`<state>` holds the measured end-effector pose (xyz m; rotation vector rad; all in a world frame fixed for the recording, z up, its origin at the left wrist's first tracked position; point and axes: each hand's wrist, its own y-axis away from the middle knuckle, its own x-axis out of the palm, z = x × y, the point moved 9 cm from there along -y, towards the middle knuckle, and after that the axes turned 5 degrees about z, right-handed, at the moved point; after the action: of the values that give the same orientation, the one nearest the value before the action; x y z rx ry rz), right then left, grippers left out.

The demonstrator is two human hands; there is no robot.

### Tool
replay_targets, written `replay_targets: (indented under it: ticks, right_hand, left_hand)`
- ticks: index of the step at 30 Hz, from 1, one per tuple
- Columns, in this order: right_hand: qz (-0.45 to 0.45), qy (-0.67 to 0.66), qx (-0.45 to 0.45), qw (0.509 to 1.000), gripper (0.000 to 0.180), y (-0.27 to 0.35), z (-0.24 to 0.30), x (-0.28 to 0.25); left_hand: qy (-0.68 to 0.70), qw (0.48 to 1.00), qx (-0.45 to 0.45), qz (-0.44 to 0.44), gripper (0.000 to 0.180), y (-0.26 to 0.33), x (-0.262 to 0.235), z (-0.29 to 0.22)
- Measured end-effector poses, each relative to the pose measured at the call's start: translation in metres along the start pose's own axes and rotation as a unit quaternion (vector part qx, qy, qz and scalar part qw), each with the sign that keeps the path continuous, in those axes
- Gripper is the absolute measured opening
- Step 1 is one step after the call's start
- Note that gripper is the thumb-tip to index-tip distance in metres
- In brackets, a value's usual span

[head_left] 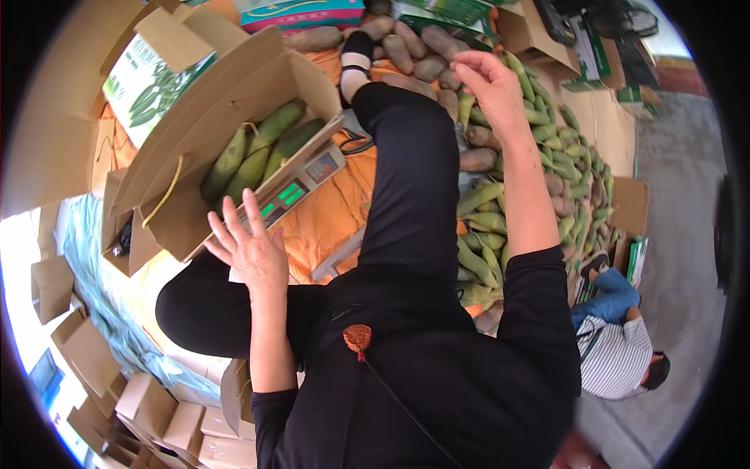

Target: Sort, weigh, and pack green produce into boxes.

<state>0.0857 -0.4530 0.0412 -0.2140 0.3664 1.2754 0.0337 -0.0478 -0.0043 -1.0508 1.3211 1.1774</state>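
My left hand (258,254) is open with its fingers spread, at the near edge of an open cardboard box (168,176) and beside a scale (316,168) with lit green digits. Several long green vegetables (226,164), which look like green radishes, lie inside the box. Over on the right, my right hand (492,90) reaches out above the produce with fingers stretched and nothing seen in them. Below and beside it spreads a large pile of the same green vegetables (488,223). Thick reddish-brown roots or tubers (476,160) lie along the pile's left side.
My black-clad legs (410,187) stretch across an orange sheet (312,242). More reddish-brown roots (394,51) lie at the far side near a pink and teal box (301,12). Cardboard boxes (148,406) stand at the lower left. Another person (617,344) sits at the right.
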Motion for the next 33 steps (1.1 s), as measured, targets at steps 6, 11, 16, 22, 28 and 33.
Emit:
replay_targets:
  ticks: [6,11,16,22,28,33]
  right_hand:
    - [-0.052,0.140,0.168,0.974,0.025,0.071,-0.181,-0.058]
    - [0.017,0.267,0.295,0.917,0.018,0.162,-0.298,-0.048]
    - [0.164,0.472,0.337,0.798,0.022,0.242,-0.363,-0.035]
    - [0.236,0.534,0.432,0.687,0.031,0.265,-0.363,-0.030]
    - [0.290,0.602,0.342,0.661,0.032,0.285,-0.375,-0.019]
    - [0.339,0.628,0.277,0.643,0.029,0.283,-0.381,-0.004]
  left_hand:
    - [-0.025,1.000,0.009,-0.015,0.093,-0.002,0.004,-0.008]
    - [-0.038,0.999,0.002,-0.017,0.090,-0.002,0.003,-0.009]
    - [-0.036,0.999,0.006,-0.017,0.090,-0.002,0.004,-0.013]
    - [-0.041,0.999,-0.013,-0.013,0.090,-0.002,0.001,-0.009]
    - [-0.040,0.999,-0.006,-0.004,0.088,-0.004,0.002,-0.012]
    - [-0.052,0.998,-0.015,0.010,0.092,-0.004,0.002,-0.008]
